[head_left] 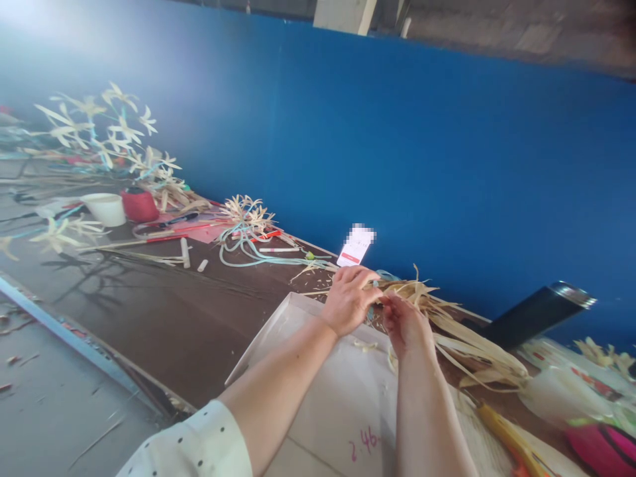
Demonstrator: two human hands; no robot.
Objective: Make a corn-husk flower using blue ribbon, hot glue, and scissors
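My left hand and my right hand meet above the far edge of a white box lid. Their fingertips come together in a pinch, and whatever lies between them is too small or hidden to make out. Dried corn husks are heaped just beyond and to the right of my right hand. Pale curled husk scraps lie on the lid below the fingers. Behind my left hand a phone with a lit screen leans against the blue wall.
Husk flowers on blue stems stand at the left, near a white cup and a red pot. Blue cords trail along the brown table. A dark flask and a yellow-handled tool are at the right.
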